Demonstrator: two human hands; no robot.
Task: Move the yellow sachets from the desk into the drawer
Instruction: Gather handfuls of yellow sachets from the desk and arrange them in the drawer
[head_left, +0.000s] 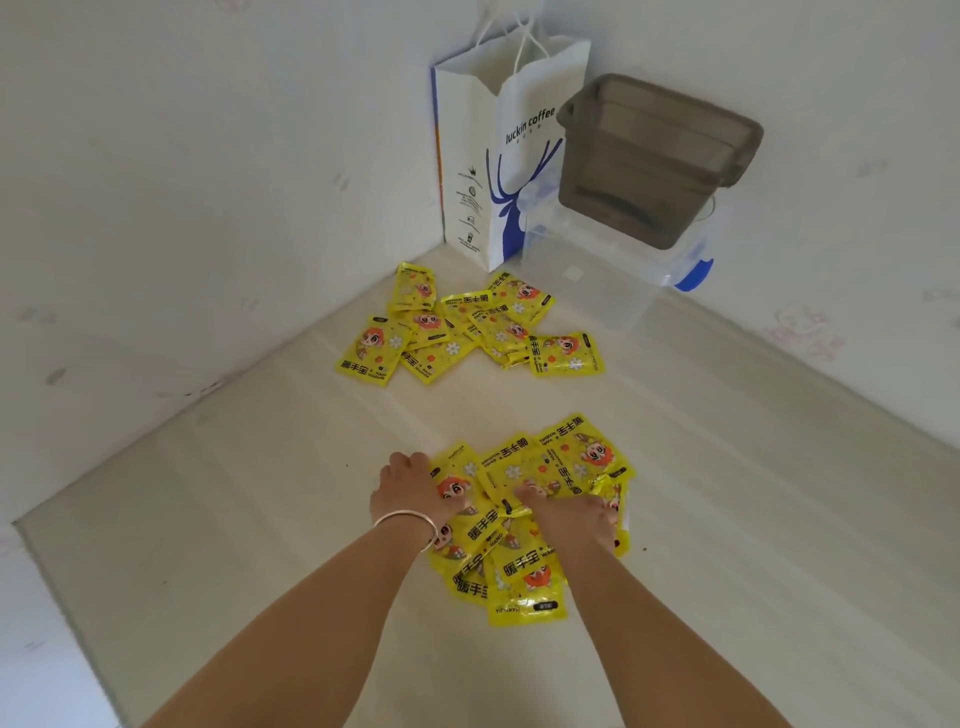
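Two heaps of yellow sachets with a cartoon face lie on the pale desk. The far heap sits near the back corner, untouched. The near heap lies in the middle of the desk under both my hands. My left hand, with a silver bangle on the wrist, presses on the heap's left side with its fingers curled around the sachets. My right hand lies on the right side with its fingers closed into the sachets. No drawer is in view.
A white paper coffee bag stands in the back corner against the walls. To its right a dark grey plastic tub is stacked on a clear lidded box with blue clips. Walls bound the desk at left and back.
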